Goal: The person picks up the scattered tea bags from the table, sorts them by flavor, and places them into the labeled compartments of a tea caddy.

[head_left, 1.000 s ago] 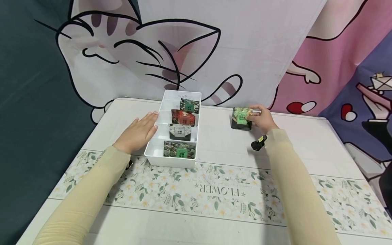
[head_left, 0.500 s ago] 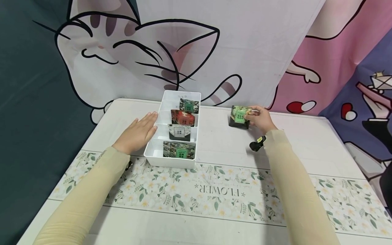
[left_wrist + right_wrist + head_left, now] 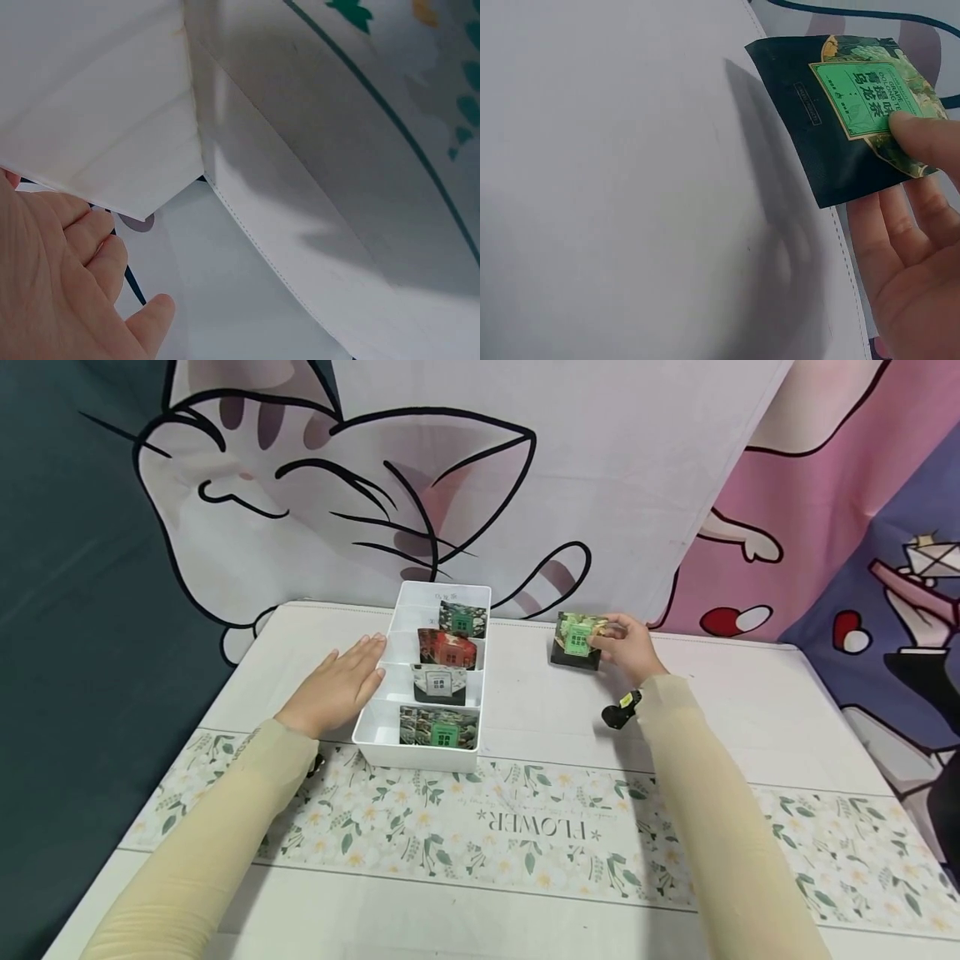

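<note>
Between thumb and fingers, my right hand (image 3: pixel 632 648) pinches a dark tea bag sachet (image 3: pixel 576 641) with a green label, held right of the box. In the right wrist view the thumb presses on the printed face of the sachet (image 3: pixel 810 120), and the fingers lie behind it. My left hand (image 3: pixel 333 687) rests with straight fingers against the left side of a white divided box (image 3: pixel 420 757). Inside the box, from back to front, stand a dark green sachet (image 3: pixel 462 619), a red sachet (image 3: pixel 447 648), a white-and-black sachet (image 3: pixel 439 685) and several green-labelled sachets (image 3: pixel 438 727).
The white table (image 3: pixel 540 710) carries a floral strip (image 3: pixel 525 835) across its front half. A cat-print curtain (image 3: pixel 637 460) hangs right behind the table's back edge. A small black device (image 3: pixel 621 712) is strapped at the right wrist.
My right hand has moved slightly left with the sachet, bringing it a little nearer the box and higher off the table. The left hand and box have stayed in place.
</note>
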The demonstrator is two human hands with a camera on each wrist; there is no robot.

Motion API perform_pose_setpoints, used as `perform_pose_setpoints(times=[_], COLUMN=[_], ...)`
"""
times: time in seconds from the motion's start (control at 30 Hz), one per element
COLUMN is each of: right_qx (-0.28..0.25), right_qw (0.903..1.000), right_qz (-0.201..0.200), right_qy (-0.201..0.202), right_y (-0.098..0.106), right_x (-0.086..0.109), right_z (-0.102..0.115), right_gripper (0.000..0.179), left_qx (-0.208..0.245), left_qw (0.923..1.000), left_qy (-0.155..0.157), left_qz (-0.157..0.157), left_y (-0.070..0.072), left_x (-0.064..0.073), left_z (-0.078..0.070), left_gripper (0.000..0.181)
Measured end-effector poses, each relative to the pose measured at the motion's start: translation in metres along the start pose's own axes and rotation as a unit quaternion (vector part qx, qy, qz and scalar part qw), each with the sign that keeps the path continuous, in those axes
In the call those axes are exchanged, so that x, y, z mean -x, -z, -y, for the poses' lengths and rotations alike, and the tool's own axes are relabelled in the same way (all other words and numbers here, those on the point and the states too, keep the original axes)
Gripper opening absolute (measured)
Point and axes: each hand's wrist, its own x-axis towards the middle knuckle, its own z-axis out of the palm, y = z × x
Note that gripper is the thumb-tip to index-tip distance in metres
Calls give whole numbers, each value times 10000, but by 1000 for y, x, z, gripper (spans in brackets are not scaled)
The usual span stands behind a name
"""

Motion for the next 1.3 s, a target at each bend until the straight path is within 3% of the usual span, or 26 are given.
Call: perform_pose_setpoints(times=[0.43,0.8,1.1,1.3], right_qx=[-726,-902,-1427,-1390], right_qw=[9972,9950,9877,9874], right_qz=[88,-97,-213,-115], right_qy=[148,423,599,743], right_y=[-22,-32,-47,-57], right_x=[12,-10,-11,-15], right_z=[31,22,37,43], right_gripper=[35,29,24,24], left_qx=[9,-41,-40,-33], left_qw=[10000,10000,10000,10000], left_qy=[14,-21,-7,-27], left_qz=[31,-45,-46,-28], left_y=[2,4,1,1], left_x=[0,1,0,1], left_z=[0,-1,0,-1], left_gripper=[64,64,65,64])
